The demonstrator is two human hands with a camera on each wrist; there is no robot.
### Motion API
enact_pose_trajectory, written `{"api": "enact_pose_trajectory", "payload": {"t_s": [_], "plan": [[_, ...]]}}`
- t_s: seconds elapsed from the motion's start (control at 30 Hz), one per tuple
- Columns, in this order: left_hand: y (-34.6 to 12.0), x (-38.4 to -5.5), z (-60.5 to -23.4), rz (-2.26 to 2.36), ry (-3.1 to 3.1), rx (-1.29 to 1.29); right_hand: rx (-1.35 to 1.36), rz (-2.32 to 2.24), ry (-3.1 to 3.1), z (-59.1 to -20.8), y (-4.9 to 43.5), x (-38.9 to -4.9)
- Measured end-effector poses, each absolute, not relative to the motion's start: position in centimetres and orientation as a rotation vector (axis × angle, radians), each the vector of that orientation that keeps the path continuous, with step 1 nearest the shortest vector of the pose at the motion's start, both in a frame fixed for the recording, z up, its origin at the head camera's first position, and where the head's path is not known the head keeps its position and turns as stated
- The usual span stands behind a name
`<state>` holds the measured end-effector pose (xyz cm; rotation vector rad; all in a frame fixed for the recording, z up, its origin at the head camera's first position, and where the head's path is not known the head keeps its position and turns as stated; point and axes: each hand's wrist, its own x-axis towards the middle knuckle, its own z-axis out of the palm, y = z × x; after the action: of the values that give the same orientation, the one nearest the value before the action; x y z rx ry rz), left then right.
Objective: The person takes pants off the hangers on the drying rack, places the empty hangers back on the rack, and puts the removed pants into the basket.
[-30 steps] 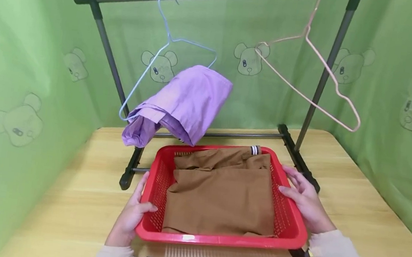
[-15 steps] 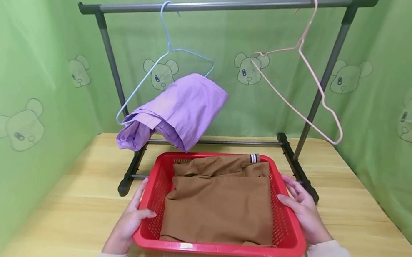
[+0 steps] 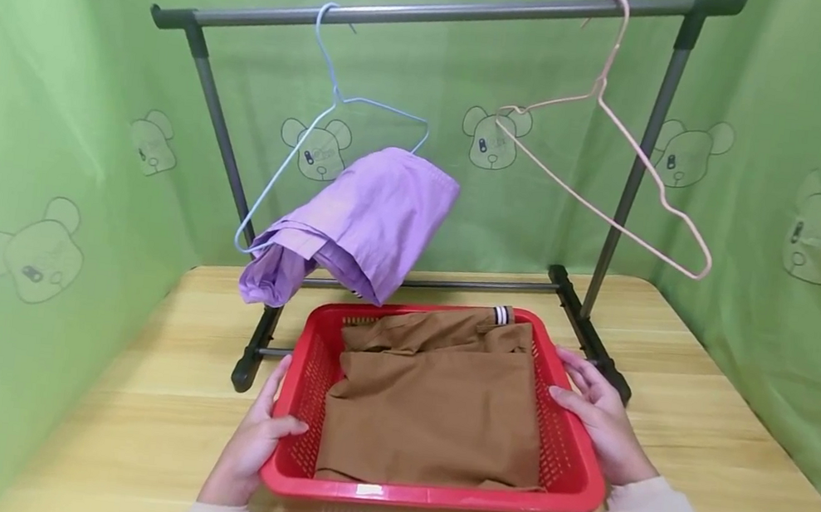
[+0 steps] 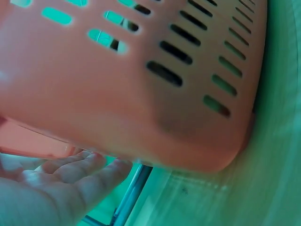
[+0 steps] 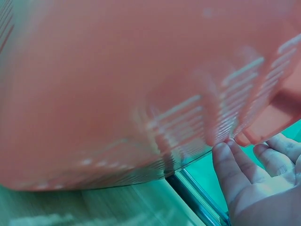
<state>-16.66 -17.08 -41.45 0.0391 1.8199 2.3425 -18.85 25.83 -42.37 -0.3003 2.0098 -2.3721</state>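
Note:
Between both hands is a red plastic basket [image 3: 433, 499] with slotted walls. Inside it lies a folded brown garment [image 3: 439, 409] with a striped band at its far edge. My left hand [image 3: 252, 440] grips the left rim, thumb over the inside and fingers against the outer wall. On the other side my right hand [image 3: 604, 418] grips the right rim in the same way. In the left wrist view, fingertips [image 4: 123, 165] touch the basket's underside near the rim. The right wrist view has the basket wall [image 5: 117, 84] filling most of the picture.
Behind the basket stands a dark metal clothes rack [image 3: 436, 13] on a wooden table [image 3: 122, 426]. A blue hanger [image 3: 293, 156] carries a purple garment [image 3: 378, 211]; a pink hanger [image 3: 595, 213] hangs bare on the right. Green curtains [image 3: 26, 124] with bear drawings surround the table.
Both hands keep their grip on the basket. The whole scene sits lower in the head view than one second ago, and the pink hanger has swung a little.

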Motion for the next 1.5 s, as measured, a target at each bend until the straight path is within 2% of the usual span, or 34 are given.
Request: {"api": "enact_pose_trajectory", "payload": {"t_s": [0.23, 0.5, 0.9, 1.13, 1.5], "plan": [[-17.9, -17.3, -40.3, 2.241, 1.909, 0.081, -0.288, -2.35, 2.043, -42.4, 25.7, -19.1], [-19.5, -18.9, -37.3, 2.099, 2.333, 0.058, -0.33, -2.36, 2.06, -42.6, 25.8, -19.0], [-20.7, -20.9, -29.8, 2.449, 2.383, 0.034, -0.379, -2.389, 2.04, -42.5, 25.7, -18.9], [-20.6, -22.0, -27.2, 2.44, 2.437, 0.114, -0.4, -2.396, 2.035, -42.6, 25.9, -19.0], [-19.7, -25.1, -23.7, 2.688, 2.29, 0.057, -0.387, -2.386, 2.047, -42.7, 25.9, -19.1]]}}
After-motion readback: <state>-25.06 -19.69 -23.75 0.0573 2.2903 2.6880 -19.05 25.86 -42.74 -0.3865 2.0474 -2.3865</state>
